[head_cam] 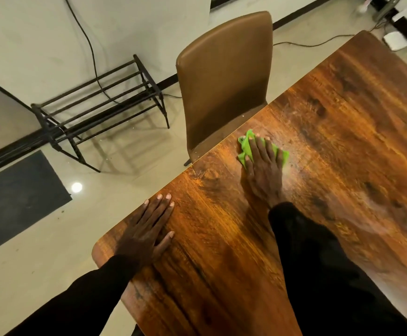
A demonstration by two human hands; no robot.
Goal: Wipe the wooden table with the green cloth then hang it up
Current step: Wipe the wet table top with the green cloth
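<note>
right fingers (260, 151) lie straight and spread, flat on top of the cloth (244, 144), pressing it down on the surface (343, 112) rather than gripping it. nothing curls round it. i hold it this way so the whole palm drives the bunched cloth and it cannot slip out from under me. green shows past my fingertips and on both sides of them.

the cloth sits close to the left edge of the surface, just beside the back of the chair (224, 76) that is pushed in there. a pale haze lies on the wood to the right of the cloth and further toward the right edge, so i judge the wiping is under way and far from done.

left fingers (160, 209) are also straight and flat, holding nothing, planted near the near left corner with the tips at the left edge. that props me up, i think, because my right arm is stretched well forward and i am leaning over the wood.

next i would sweep the cloth across the hazy patch, keeping my weight on the palm. near the edge i should go easy, or the cloth may slide off.

on the floor beyond the left edge stands a rack (95, 105) of bars, which may serve for hanging later.
</note>
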